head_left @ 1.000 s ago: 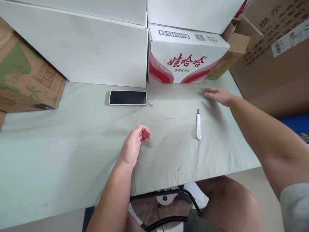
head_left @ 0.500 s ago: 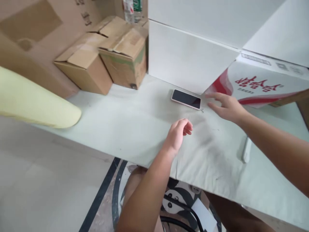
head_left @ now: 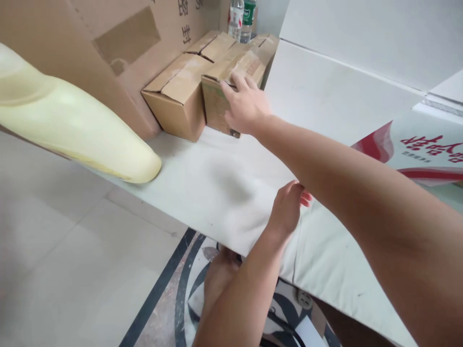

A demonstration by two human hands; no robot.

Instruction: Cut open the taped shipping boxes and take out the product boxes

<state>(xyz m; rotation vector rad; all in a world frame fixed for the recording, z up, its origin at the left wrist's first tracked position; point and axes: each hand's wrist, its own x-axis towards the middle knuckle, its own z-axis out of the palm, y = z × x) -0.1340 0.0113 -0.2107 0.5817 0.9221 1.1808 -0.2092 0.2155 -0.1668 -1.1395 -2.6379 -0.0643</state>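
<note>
My right hand [head_left: 248,102] reaches over the front of a worn cardboard box [head_left: 219,103], its fingers spread at the top edge. Whether the fingertips touch the cardboard, I cannot tell. My left hand [head_left: 288,207] hovers just above the pale cloth-covered table [head_left: 191,193], right beside my right forearm. Its fingers are curled in, partly hidden, with nothing seen in them. To the left of the worn box stands a plainer cardboard box [head_left: 184,111].
A pale yellow roll [head_left: 108,137] sticks out over the table's left end. Two bottles [head_left: 241,21] stand behind the boxes. White panels [head_left: 336,86] rise at the back, and a red-and-white carton [head_left: 415,149] is on the right. A large cardboard sheet [head_left: 108,29] leans behind.
My right hand has swung left from near the phone to the worn box. The view has turned left, and my right arm now covers where the phone and the small white object lay.
</note>
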